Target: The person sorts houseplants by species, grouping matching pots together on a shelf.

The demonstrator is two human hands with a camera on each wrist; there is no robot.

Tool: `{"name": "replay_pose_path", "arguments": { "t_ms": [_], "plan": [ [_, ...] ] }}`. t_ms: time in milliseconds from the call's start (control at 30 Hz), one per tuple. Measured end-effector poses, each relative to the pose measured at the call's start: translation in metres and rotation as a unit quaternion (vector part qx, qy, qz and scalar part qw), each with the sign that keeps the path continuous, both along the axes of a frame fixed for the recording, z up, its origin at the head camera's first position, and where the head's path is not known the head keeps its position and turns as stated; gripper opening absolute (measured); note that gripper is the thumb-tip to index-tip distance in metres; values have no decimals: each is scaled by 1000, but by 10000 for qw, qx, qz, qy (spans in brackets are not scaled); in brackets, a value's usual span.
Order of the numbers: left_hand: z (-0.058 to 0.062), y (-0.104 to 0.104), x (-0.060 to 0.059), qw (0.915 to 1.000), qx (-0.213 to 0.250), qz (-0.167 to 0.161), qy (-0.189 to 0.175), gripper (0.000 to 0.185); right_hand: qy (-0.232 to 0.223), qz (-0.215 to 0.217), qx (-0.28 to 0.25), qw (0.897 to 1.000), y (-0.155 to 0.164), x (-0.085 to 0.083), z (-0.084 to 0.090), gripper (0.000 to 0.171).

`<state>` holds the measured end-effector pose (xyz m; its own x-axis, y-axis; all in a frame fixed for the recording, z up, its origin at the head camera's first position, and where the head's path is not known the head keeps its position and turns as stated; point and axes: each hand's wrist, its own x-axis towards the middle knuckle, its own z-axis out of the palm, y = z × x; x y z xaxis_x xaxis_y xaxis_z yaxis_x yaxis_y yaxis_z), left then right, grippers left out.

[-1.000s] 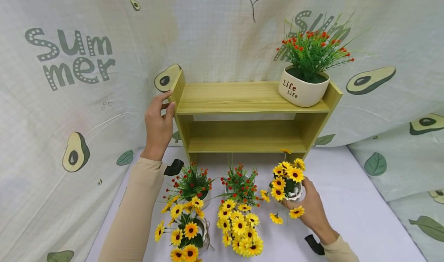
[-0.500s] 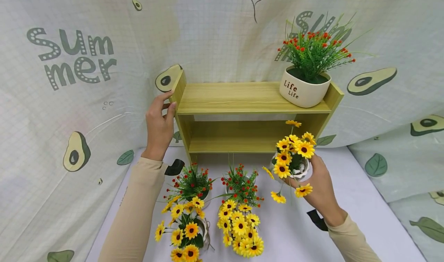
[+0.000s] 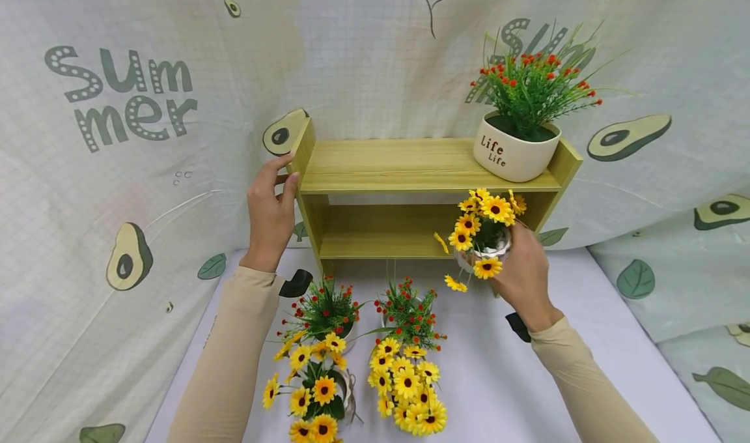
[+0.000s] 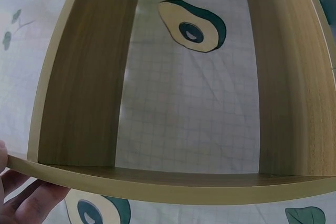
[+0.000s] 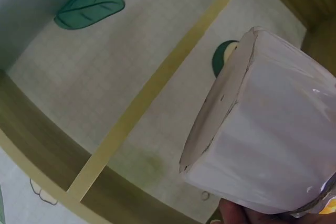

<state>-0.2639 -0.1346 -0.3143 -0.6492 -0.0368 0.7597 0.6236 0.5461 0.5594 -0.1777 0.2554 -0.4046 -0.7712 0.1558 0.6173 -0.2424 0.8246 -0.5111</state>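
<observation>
My left hand [image 3: 269, 212] grips the left side panel of a two-tier wooden shelf [image 3: 381, 163]. In the left wrist view its fingers [image 4: 39, 200] sit against the outside of that panel. My right hand [image 3: 524, 270] holds a pot of artificial sunflowers [image 3: 495, 208] off the table, before the right part of the lower tier. In the right wrist view the white pot [image 5: 268, 124] is tilted, its base toward the shelf, and fingertips show at its lower side. A cream pot marked "Life" [image 3: 512, 153], with red-flowered grass, stands at the right end of the top tier.
On the white tablecloth [image 3: 592, 326] before the shelf stand two red-flowered plants, one left [image 3: 325, 309] and one in the middle [image 3: 407, 316]. Nearer are two yellow-flowered plants, left [image 3: 316, 391] and middle [image 3: 407, 391]. An avocado-print cloth [image 3: 363, 58] hangs behind.
My right hand has raised the sunflower pot from near the table toward the shelf's lower tier, lately shifting slightly left. My left hand has stayed on the shelf panel.
</observation>
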Motion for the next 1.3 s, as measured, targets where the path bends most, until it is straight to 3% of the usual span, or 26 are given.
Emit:
{"name": "replay_pose_path", "arguments": {
  "t_ms": [433,633,833,1100,1300],
  "plan": [
    [-1,1,-1,10000,28,3,15,35,209,-393,474,9979,-4,-38,-5,61],
    [-2,1,-1,10000,12,9,20,35,-47,-641,683,9956,-3,-48,-8,42],
    [-2,1,-1,10000,-2,-17,71,34,-141,-849,620,9944,-3,-56,-9,67],
    [-2,1,-2,10000,30,-46,53,35,-236,-917,471,9944,-1,-63,-11,68],
    [-1,1,-1,10000,25,1,44,34,-679,-857,262,9937,-1,-63,-12,76]
  ]
}}
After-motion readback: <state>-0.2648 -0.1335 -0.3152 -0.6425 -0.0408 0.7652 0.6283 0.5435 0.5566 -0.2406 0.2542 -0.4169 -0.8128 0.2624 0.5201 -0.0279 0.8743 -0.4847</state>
